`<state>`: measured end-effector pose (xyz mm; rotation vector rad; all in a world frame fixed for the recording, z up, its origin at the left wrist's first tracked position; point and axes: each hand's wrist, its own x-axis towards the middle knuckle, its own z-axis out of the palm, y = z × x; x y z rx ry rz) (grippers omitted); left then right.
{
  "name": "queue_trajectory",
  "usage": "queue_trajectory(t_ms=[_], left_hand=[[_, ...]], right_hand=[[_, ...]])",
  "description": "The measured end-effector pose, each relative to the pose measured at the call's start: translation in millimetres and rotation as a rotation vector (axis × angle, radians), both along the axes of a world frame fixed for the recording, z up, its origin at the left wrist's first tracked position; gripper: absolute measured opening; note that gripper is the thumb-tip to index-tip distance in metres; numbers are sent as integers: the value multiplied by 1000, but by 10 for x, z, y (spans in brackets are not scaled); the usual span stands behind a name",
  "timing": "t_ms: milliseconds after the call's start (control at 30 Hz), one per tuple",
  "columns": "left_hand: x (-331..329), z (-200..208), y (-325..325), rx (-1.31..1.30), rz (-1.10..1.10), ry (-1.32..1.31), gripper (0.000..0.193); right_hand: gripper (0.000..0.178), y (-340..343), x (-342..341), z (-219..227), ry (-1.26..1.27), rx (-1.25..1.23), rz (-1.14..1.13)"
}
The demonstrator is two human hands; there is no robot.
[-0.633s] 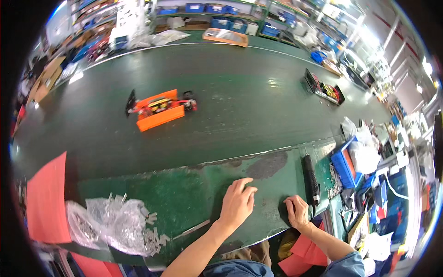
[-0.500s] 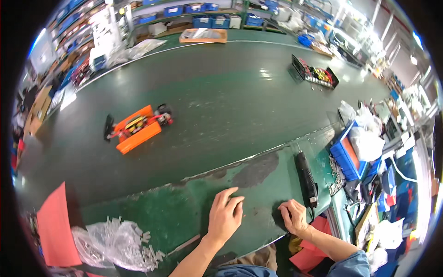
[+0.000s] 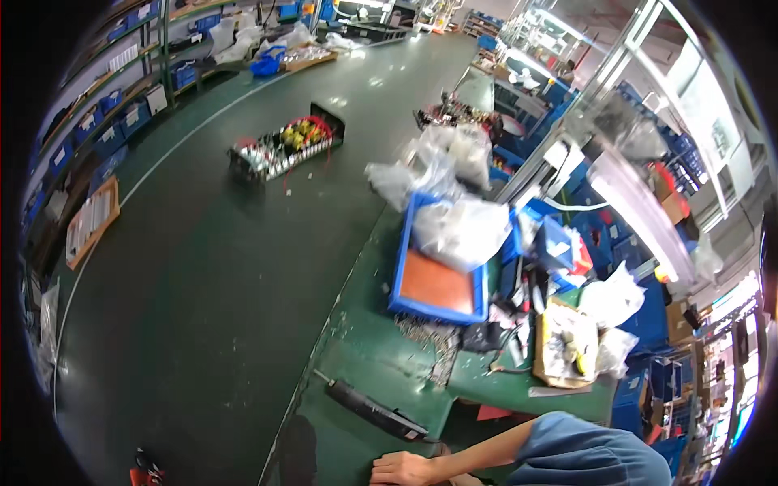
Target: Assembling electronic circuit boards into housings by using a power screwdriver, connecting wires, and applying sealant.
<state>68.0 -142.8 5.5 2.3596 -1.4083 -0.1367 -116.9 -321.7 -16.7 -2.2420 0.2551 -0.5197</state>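
Note:
My right hand [image 3: 401,468] rests on the green bench at the lower edge, its fingers laid on the surface and partly cut off by the picture's rim. Nothing shows in it. Just beyond it lies a black electric screwdriver [image 3: 377,411], its bit pointing left toward the bench's edge strip. My left hand is out of view. Past the screwdriver, small loose metal screws [image 3: 442,348] are heaped beside a blue bin [image 3: 397,305], which holds an orange-brown sheet and a clear plastic bag [image 3: 463,231].
A dark green belt [image 3: 219,292] runs along the left. On it sits a black tray [image 3: 331,121] with yellow, red and silver parts. Part of a red and black assembly [image 3: 146,470] shows at the lower left. A box of bagged parts [image 3: 567,344] stands at the right.
The view has swung to the right. My left hand, the bag of small clear pieces and most of the orange holder have left the picture. My right hand stays by the screwdriver.

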Motion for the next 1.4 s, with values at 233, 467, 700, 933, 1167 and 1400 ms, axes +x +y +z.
queue_trajectory(t_ms=[233,467,700,933,1167,1400], left_hand=[[85,249,213,62,-83,96,56],[-107,575,-1,289,-32,269,63],[-951,507,2,212,334,442,45],[-1979,-620,1018,-49,-157,-158,25],[-2459,-552,1290,142,-198,-155,27],[-2445,-315,1412,304,-166,-100,28]], right_hand=[[16,199,169,244,73,-20,-65],[32,-8,-103,455,576,408,-103],[33,-585,-1601,670,582,363,-200],[35,-729,-2942,751,518,631,-545],[35,-750,-3078,678,422,716,-494],[33,-782,-2634,684,439,707,-246]])
